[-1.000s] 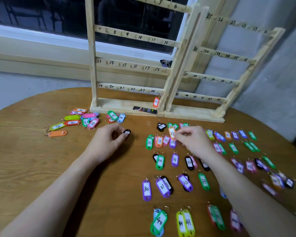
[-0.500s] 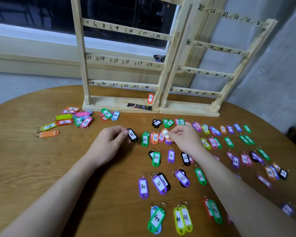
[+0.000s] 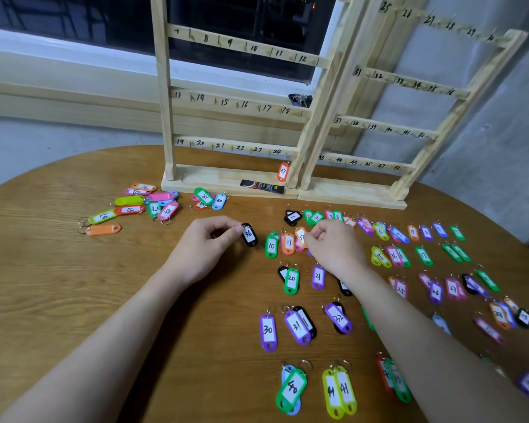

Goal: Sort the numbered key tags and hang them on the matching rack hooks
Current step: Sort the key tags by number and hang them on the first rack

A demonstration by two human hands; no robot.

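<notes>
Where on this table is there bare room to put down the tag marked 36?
Bare wood lies left of the left hand, below the loose pile, and between the forearms before tag 30. Right of the right hand the tag rows are crowded.

Black key tag marked 36 (image 3: 249, 235), pinched at its top end, lower end near the tabletop. Orange tag (image 3: 300, 236), number apparently 12, pinched and tilted above the 10–11 row. Coloured numbered tags (image 3: 291, 280) laid flat in ordered rows; a loose unsorted heap (image 3: 148, 204) well apart on the left. Two wooden racks (image 3: 235, 102) upright, rails numbered, one orange tag 37 (image 3: 283, 172) hanging at the lowest rail.
</notes>
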